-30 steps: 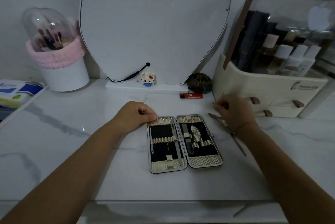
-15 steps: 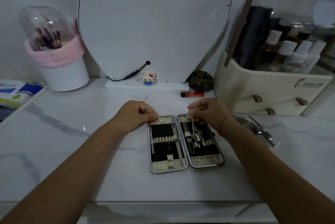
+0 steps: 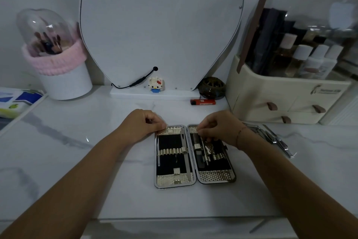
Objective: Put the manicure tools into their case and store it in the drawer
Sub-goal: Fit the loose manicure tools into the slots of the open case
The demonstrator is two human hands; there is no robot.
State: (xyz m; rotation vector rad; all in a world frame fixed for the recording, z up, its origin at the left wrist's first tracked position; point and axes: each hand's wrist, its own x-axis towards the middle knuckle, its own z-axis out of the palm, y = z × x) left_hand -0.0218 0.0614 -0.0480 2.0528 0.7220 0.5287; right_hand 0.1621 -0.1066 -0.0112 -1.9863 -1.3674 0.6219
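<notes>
My 2 arms as the head camera shows them. My left hand and my right hand are bare, and both forearms are bare along the whole length in view. 1 item is worn: a thin reddish thread bracelet that circles my right wrist, just behind the hand. The light is too dim to tell the state of my nails.

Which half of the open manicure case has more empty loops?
The left half: most of its loops are bare, with only a slim tool at each side. The right half holds several tools close together.
</notes>
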